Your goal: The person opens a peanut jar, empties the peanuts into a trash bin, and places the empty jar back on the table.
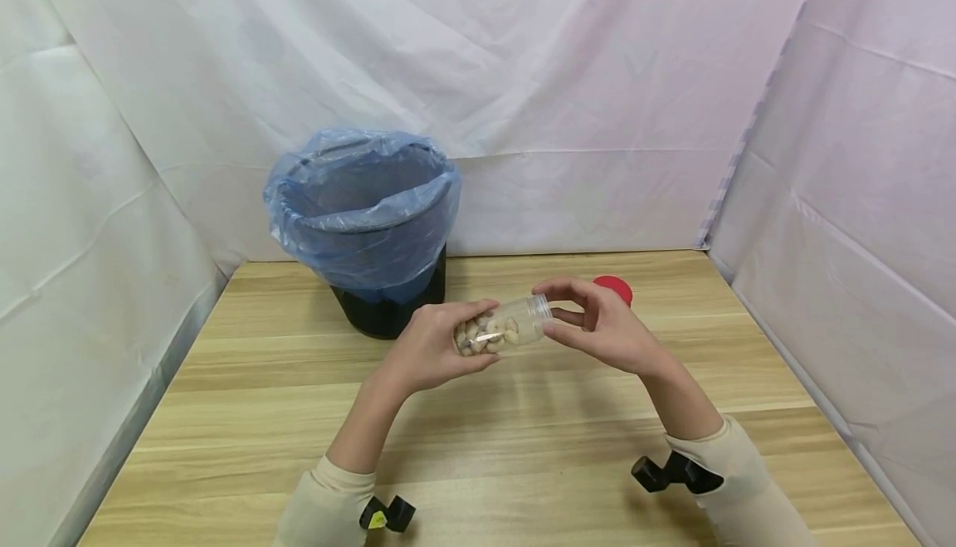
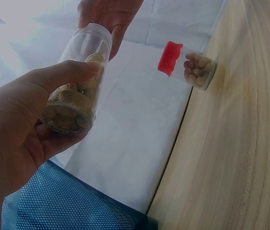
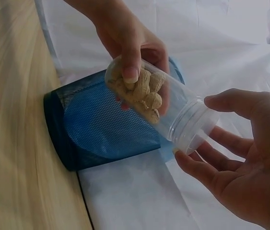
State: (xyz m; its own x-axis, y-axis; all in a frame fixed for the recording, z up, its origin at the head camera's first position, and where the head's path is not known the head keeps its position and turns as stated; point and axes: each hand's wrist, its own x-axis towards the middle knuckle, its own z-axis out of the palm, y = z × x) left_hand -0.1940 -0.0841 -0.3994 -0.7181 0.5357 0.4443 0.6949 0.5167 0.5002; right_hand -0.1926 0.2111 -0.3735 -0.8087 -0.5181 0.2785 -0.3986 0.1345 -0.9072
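A clear plastic jar (image 1: 524, 320) with peanuts in their shells (image 3: 145, 91) is held tilted above the table. My left hand (image 1: 435, 346) grips it round its base end, thumb pressed along the wall. At the jar's ribbed neck (image 3: 185, 125), the thumb and curled fingers of my right hand (image 1: 607, 327) hold the rim from opposite sides; I cannot tell whether a clear lid sits there. The peanuts lie toward the base. Beyond my right hand stands a second jar with a red lid (image 1: 614, 288), mostly hidden in the head view; roundish nuts (image 2: 199, 70) show inside it.
A black mesh bin (image 1: 381, 315) lined with a blue plastic bag (image 1: 366, 236) stands at the back left of the wooden table (image 1: 478, 464). White cloth (image 1: 568, 74) hangs behind and along both sides. Both sleeves carry black wrist mounts (image 1: 675, 474).
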